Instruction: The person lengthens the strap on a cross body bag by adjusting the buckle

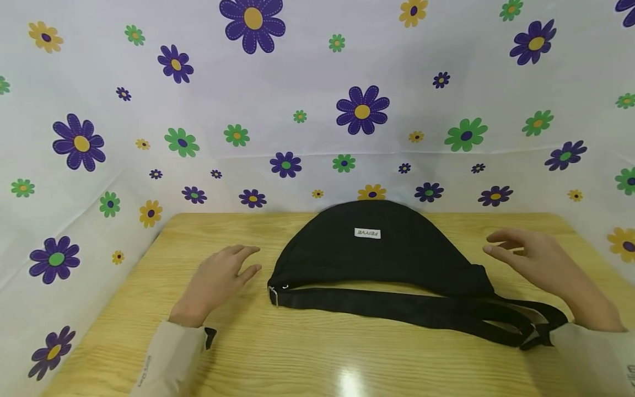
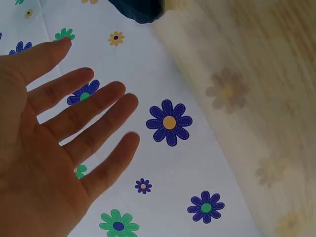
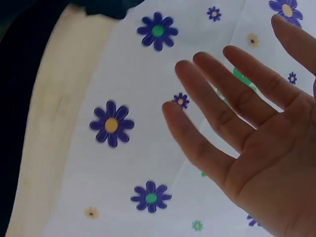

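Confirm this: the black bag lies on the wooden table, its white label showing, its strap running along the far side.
No: the head view shows the strap running along the near side of the black bag. The rest stands: the bag lies on the wooden table, its white label showing.

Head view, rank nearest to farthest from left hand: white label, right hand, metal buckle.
1. Metal buckle: at the left end of the black bag, just right of the left hand.
2. White label: around the middle of the bag.
3. Right hand: farthest, by the bag's right end.
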Tool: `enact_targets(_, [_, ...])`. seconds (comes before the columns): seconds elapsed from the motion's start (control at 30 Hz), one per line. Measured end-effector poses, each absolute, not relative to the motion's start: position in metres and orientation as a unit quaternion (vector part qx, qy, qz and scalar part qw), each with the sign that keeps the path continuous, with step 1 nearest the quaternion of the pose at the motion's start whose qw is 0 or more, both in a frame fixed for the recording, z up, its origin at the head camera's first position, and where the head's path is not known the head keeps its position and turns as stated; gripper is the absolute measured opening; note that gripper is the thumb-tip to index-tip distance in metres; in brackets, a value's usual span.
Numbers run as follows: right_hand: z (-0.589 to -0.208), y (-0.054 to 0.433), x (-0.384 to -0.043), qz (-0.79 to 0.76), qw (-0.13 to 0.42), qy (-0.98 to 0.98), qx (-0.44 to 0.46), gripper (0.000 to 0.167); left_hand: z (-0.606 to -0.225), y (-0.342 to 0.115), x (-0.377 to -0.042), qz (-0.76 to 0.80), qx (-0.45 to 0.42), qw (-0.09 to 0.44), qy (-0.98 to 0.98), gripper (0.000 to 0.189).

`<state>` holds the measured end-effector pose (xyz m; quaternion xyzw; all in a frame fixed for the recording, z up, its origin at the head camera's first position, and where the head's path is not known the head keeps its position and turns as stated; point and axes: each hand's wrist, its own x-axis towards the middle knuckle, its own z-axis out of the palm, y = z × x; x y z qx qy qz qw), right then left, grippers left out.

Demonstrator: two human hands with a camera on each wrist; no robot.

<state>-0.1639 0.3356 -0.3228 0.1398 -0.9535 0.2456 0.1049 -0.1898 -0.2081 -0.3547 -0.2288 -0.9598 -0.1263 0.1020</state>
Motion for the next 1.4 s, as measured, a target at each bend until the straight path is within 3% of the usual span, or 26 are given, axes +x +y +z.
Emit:
enact_targets(0.1, [-0.317,0.327,-0.165,0.27,0.109,-0.946,0.139,0.022,-0.356,-0.207,-0.19,-0.168,-0.231,0.076,-0.955,0.036])
enact_targets(0.37, [-0.31,0.298,-0.173,0.345,0.043,-0.925,0.155,0.034,-0.361,-0.21,-0.194,-0.27,-0.249,0.043,-0.929,0.035])
enact_targets(0.83, [-0.312,0.248,-0.184,0.466,-0.067,-0.852,0.231,0.029,-0.366,-0.216,-0.192,-0.377,-0.247,-0.026,-0.892,0.037])
enact_targets(1.4, [-0.322,0.21,-0.196,0.522,-0.139,-0.792,0.286,0.029,-0.376,-0.226,-0.193,-0.45,-0.23,-0.094,-0.858,0.04])
